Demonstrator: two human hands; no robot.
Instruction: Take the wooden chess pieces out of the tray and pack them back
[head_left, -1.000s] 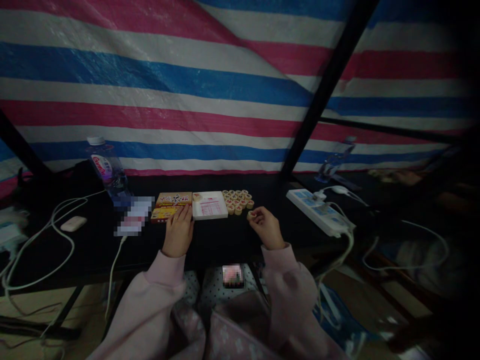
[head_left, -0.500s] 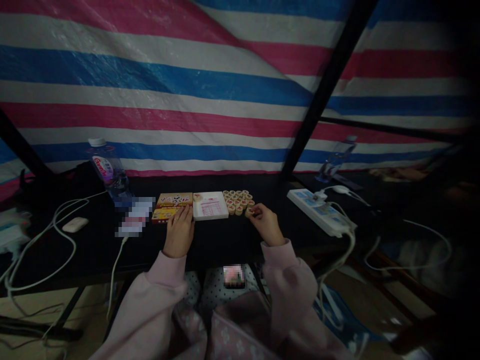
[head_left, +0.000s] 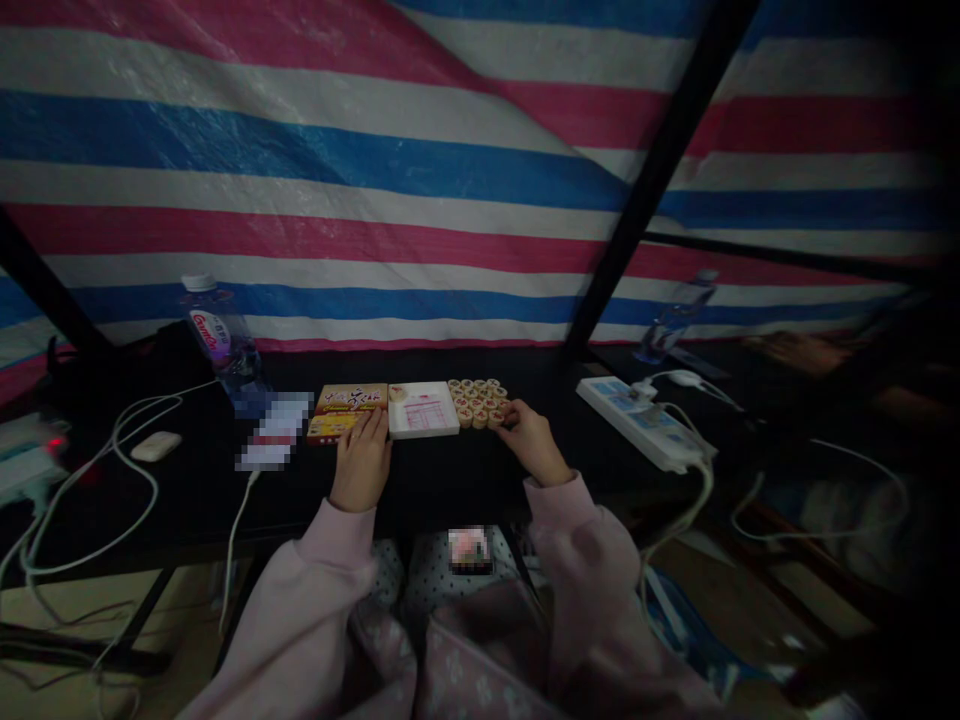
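Several round wooden pieces (head_left: 476, 392) with printed characters stand in tight rows on the black table. My right hand (head_left: 534, 440) pinches the piece at the near right corner (head_left: 496, 420), which touches its neighbours. Left of the rows lies a white open tray (head_left: 424, 412) with a printed paper and one round piece in its far left corner. A yellow and brown box (head_left: 349, 400) adjoins the tray. My left hand (head_left: 361, 460) rests on the box's near right part, fingers stretched out flat.
A bottle (head_left: 229, 350), a blurred-out phone (head_left: 276, 432) with a cable and a white case (head_left: 156, 447) are at the left. On the right are a power strip (head_left: 634, 425), another bottle (head_left: 675, 320) and another person's hand (head_left: 814, 352).
My right hand has brought its piece slightly left, closing the small gap to the row. My left hand stays on the box. The view has shifted slightly.
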